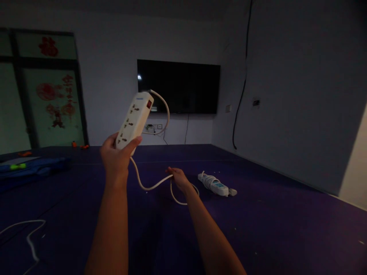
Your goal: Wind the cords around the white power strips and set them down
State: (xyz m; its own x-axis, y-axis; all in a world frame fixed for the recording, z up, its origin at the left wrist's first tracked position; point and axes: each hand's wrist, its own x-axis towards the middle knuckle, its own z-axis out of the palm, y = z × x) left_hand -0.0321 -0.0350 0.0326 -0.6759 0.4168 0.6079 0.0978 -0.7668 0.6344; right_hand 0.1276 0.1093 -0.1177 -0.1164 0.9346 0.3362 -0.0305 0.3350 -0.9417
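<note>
My left hand (117, 157) is raised and closed around the lower end of a white power strip (133, 119) with a red switch at its top. Its white cord (149, 186) loops out from the top, drops behind my left hand and runs down toward the floor. Lower and farther out, my right hand (178, 178) pinches that cord, which curls into a loop under the hand. A second white power strip (214, 184), with its cord wrapped around it, lies on the purple floor (272, 214) just right of my right hand.
A dark television (178, 87) hangs on the far wall above wall sockets (155, 127). A black cable (243, 80) runs down the right wall. Another white cord (28, 233) lies on the floor at lower left. Blue bedding (31, 170) and glass doors (43, 91) are at left.
</note>
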